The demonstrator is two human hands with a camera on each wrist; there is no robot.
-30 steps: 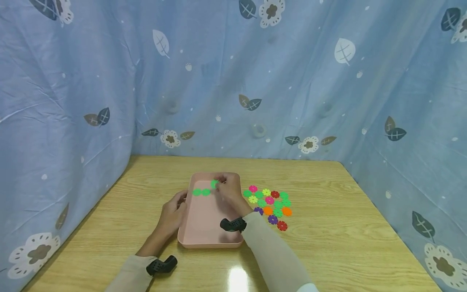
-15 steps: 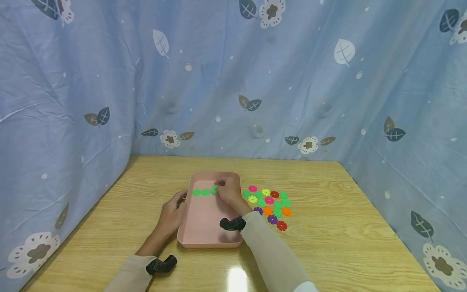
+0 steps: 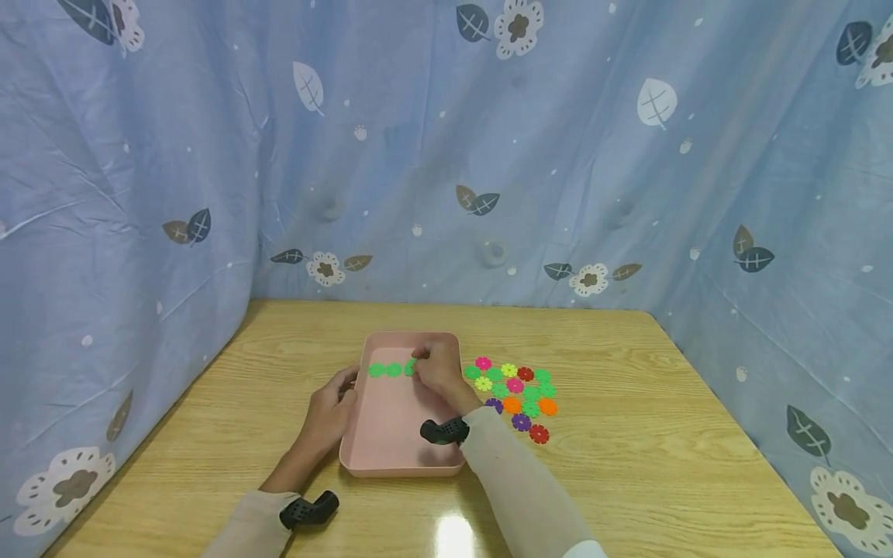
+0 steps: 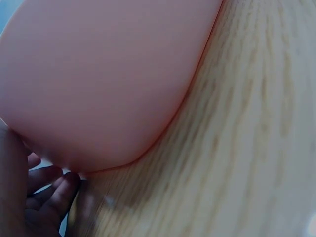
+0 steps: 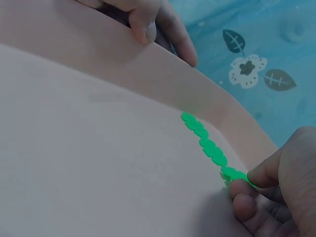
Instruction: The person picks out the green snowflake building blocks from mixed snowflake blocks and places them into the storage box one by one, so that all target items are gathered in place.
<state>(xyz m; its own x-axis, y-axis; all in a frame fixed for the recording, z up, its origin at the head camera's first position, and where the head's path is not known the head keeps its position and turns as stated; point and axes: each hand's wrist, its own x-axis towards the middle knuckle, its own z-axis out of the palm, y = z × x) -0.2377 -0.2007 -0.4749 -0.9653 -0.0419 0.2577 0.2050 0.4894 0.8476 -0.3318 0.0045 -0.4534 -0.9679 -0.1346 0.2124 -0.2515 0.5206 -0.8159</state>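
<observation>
A pink tray [image 3: 391,434] lies on the table, and my left hand [image 3: 331,411] holds its left rim. In the right wrist view the left thumb [image 5: 144,30] hooks over that rim, with fingers outside it. Over the far part of the tray, my right hand [image 3: 441,370] pinches a green flower-shaped disc [image 5: 233,173] between thumb and fingertips. The pinched disc is slightly tilted, at the right end of a row with two more green discs [image 5: 213,152] lying on the tray floor. The fingers partly cover it in the head view.
Right of the tray, several flower-shaped discs [image 3: 515,385] in green, pink, yellow, orange, purple and red lie on the wooden table [image 3: 628,434]. A blue patterned curtain [image 3: 418,155] hangs behind and along both sides.
My right hand has brought the green disc slightly nearer and down, into line with the two green discs. My left hand has stayed at the tray's rim.
</observation>
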